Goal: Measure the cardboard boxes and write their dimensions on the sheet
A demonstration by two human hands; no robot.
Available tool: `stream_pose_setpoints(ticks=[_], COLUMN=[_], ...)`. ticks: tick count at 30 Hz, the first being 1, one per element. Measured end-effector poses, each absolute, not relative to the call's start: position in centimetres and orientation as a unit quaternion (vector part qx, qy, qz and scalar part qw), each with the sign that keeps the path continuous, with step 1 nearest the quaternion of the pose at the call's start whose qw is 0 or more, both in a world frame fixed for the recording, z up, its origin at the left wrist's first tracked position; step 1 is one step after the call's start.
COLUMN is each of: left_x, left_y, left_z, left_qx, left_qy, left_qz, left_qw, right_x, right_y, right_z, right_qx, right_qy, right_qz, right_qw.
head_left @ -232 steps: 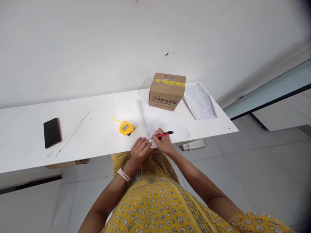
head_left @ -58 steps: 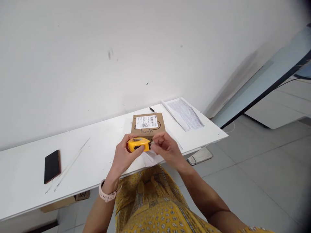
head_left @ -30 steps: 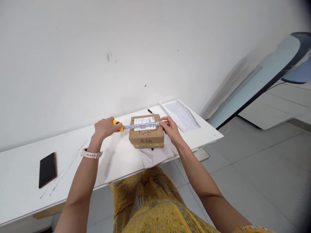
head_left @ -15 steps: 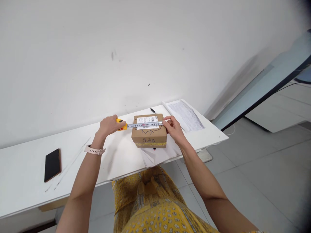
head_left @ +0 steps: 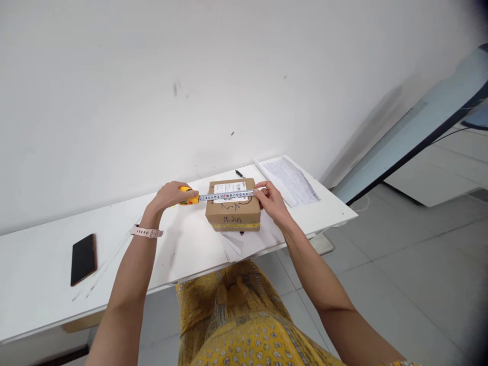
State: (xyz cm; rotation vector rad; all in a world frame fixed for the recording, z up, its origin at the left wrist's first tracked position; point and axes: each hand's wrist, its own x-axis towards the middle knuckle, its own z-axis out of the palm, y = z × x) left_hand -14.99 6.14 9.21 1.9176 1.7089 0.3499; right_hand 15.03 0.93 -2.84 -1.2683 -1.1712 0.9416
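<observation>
A small cardboard box with a white shipping label sits on the white table in front of me. My left hand grips the yellow tape measure case just left of the box. The tape blade stretches across the box top. My right hand pinches the blade's end at the box's right edge. A pink watch is on my left wrist.
A black phone lies at the table's left. A printed sheet lies at the right end, a pen behind the box, more paper under the box by the front edge. A white wall runs behind the table; a slanted panel leans at right.
Since a second ago both hands hold the tape stretched over the box almost unchanged. Before that I brought the tape measure from in front of me and drew the blade out across the box.
</observation>
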Motion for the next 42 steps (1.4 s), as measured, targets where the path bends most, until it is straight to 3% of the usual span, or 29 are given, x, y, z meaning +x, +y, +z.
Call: stream_pose_setpoints(ticks=[15,27,36,42], left_x=[-16.0,-17.1,-18.4,-17.2], left_y=[6.8,8.3,10.2,10.2], left_z=[8.6,9.7,7.4,8.1], left_qx=[0.725,0.738,0.730,0.715], left_qy=[0.605,0.519,0.435,0.427], left_qz=[0.115,0.042,0.096,0.084], left_qw=[0.308,0.429,0.518,0.547], right_x=[15.2,15.1,14.9,15.2], right_y=[1.0,0.9,0.8,0.8], right_z=[-3.0,-2.6,-2.7,-2.5], right_qx=[-0.551,-0.543,-0.535,-0.547], right_qy=[-0.504,-0.497,-0.501,-0.525], right_qz=[0.390,0.399,0.399,0.368], right_qw=[0.539,0.546,0.551,0.538])
